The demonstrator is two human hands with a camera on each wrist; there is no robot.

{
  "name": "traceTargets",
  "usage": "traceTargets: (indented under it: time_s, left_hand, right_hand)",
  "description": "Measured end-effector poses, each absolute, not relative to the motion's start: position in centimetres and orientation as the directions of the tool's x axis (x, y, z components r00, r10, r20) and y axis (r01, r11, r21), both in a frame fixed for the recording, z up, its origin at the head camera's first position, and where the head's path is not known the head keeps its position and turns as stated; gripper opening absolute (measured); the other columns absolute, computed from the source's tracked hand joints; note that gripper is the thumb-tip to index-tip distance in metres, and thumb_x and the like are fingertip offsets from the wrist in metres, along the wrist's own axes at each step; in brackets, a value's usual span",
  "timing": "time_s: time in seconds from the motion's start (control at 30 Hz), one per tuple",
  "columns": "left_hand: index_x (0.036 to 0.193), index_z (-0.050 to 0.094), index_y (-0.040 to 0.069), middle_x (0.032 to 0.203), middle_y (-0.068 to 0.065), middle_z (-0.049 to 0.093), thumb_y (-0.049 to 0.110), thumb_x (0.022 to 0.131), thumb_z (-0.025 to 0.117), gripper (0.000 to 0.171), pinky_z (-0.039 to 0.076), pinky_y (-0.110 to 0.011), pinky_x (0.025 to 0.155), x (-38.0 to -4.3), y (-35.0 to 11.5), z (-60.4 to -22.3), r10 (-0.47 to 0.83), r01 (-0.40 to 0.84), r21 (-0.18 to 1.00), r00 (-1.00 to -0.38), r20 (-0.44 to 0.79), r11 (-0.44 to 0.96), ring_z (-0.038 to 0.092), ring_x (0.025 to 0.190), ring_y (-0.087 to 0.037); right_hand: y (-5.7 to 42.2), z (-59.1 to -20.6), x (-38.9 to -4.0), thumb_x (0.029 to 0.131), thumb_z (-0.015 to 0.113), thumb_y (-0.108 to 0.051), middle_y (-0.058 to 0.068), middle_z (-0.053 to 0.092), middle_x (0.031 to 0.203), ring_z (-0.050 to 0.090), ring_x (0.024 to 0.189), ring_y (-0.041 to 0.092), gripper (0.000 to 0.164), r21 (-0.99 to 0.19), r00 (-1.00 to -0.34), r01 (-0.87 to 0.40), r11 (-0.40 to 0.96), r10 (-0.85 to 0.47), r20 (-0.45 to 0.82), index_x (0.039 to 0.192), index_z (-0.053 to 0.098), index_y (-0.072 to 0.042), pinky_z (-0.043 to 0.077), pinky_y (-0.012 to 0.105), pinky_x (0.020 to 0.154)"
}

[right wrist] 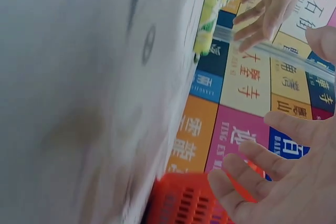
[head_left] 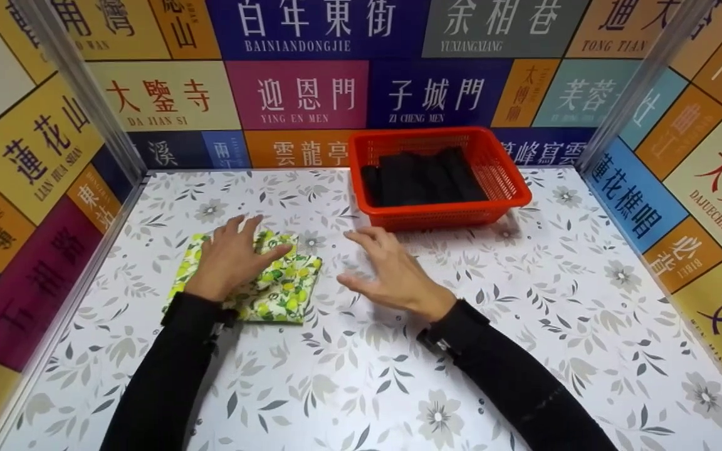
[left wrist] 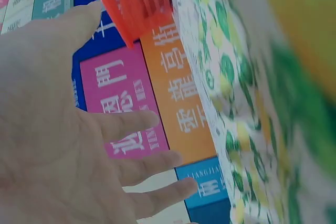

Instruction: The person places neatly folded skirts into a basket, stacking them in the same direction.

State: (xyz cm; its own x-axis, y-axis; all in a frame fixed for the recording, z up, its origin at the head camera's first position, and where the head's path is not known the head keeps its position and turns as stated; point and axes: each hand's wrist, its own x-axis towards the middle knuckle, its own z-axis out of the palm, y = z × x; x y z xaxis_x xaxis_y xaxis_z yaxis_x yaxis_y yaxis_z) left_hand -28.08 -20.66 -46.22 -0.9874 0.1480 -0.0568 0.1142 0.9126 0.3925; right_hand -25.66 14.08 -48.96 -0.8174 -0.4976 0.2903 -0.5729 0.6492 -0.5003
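A folded cloth (head_left: pixel 286 285) with a yellow lemon and green leaf print lies flat on the table, left of the middle. Over it hovers my left hand (head_left: pixel 228 258), fingers spread and holding nothing. In the left wrist view a gap shows between that hand (left wrist: pixel 58 129) and the printed cloth (left wrist: pixel 236 103). To the right of the cloth my right hand (head_left: pixel 395 275) is raised above the table, its fingers loosely extended and nothing in them. The right wrist view shows this hand (right wrist: pixel 283 171) with its fingers apart.
At the back right stands an orange-red plastic basket (head_left: pixel 442 218) with folded black fabric (head_left: pixel 427 178) inside. The table (head_left: pixel 336 388) has a white covering with grey leaves and flowers. Panels (head_left: pixel 298 94) of colourful Chinese lettering wall in the back and both sides.
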Motion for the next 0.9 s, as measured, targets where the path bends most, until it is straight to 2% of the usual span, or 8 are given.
traceTargets:
  time_s: [0.13,0.27,0.37,0.47,0.6,0.67,0.9]
  left_hand:
    - [0.187,0.026,0.014,0.19,-0.033,0.021,0.091,0.106,0.052,0.114,0.012,-0.085,0.141,-28.3,-21.8,-46.2,0.123,0.071,0.397,-0.987,-0.107,0.915,0.019,0.175,-0.064]
    - [0.188,0.02,0.013,0.191,-0.036,0.013,0.091,0.106,0.052,0.117,0.008,-0.089,0.139,-28.5,-23.0,-46.1,0.085,0.003,0.403,-0.979,-0.185,0.915,0.011,0.175,-0.067]
    - [0.188,0.013,0.01,0.19,-0.04,0.005,0.091,0.106,0.052,0.122,0.01,-0.093,0.135,-28.5,-24.2,-45.9,0.054,-0.054,0.403,-0.967,-0.25,0.914,0.006,0.173,-0.071]
    - [0.187,0.003,0.005,0.187,-0.045,-0.001,0.085,0.109,0.056,0.124,0.017,-0.093,0.133,-28.3,-25.4,-45.6,0.027,-0.103,0.416,-0.955,-0.295,0.904,0.003,0.169,-0.077]
    - [0.183,-0.002,-0.007,0.182,-0.053,0.001,0.073,0.112,0.062,0.125,0.024,-0.089,0.134,-28.0,-26.7,-45.5,0.0,-0.145,0.418,-0.944,-0.329,0.897,0.008,0.163,-0.083]
    - [0.181,-0.004,-0.011,0.18,-0.055,0.003,0.07,0.114,0.063,0.125,0.023,-0.089,0.134,-28.0,-27.0,-45.5,-0.004,-0.158,0.406,-0.935,-0.353,0.9,0.011,0.162,-0.083]
    - [0.179,-0.005,-0.015,0.177,-0.057,0.012,0.064,0.117,0.06,0.12,0.018,-0.085,0.138,-27.8,-26.8,-45.5,0.003,-0.156,0.397,-0.928,-0.372,0.905,0.013,0.164,-0.08]
  right_hand:
    - [12.8,-49.0,-25.9,0.106,0.071,-0.074,0.014,0.051,0.176,0.053,0.162,0.039,0.092,-0.509,-0.828,-0.551,0.661,-0.506,0.24,0.179,0.047,-0.023,0.05,0.068,0.131]
    - [11.7,-49.0,-26.1,0.106,0.073,-0.072,0.014,0.052,0.176,0.043,0.171,0.044,0.092,-0.526,-0.844,-0.518,0.675,-0.504,0.184,0.179,0.047,-0.024,0.042,0.071,0.137]
    - [10.9,-48.7,-25.9,0.107,0.074,-0.07,0.016,0.056,0.174,0.046,0.168,0.043,0.091,-0.554,-0.848,-0.493,0.671,-0.513,0.134,0.18,0.046,-0.023,0.043,0.067,0.137]
    - [10.1,-48.2,-25.6,0.108,0.072,-0.072,0.016,0.057,0.172,0.054,0.16,0.037,0.092,-0.593,-0.854,-0.45,0.668,-0.516,0.066,0.181,0.043,-0.024,0.047,0.061,0.134]
    - [9.1,-47.8,-25.3,0.111,0.069,-0.067,0.019,0.061,0.169,0.061,0.152,0.034,0.088,-0.64,-0.857,-0.396,0.658,-0.515,0.0,0.181,0.042,-0.022,0.052,0.058,0.13]
    - [8.8,-47.8,-25.2,0.113,0.07,-0.062,0.02,0.065,0.165,0.064,0.15,0.035,0.084,-0.661,-0.854,-0.381,0.646,-0.52,-0.016,0.18,0.044,-0.019,0.053,0.058,0.128]
    - [8.3,-48.0,-24.8,0.114,0.073,-0.045,0.023,0.073,0.155,0.072,0.143,0.037,0.077,-0.727,-0.827,-0.344,0.594,-0.559,-0.065,0.176,0.047,-0.007,0.058,0.055,0.125]
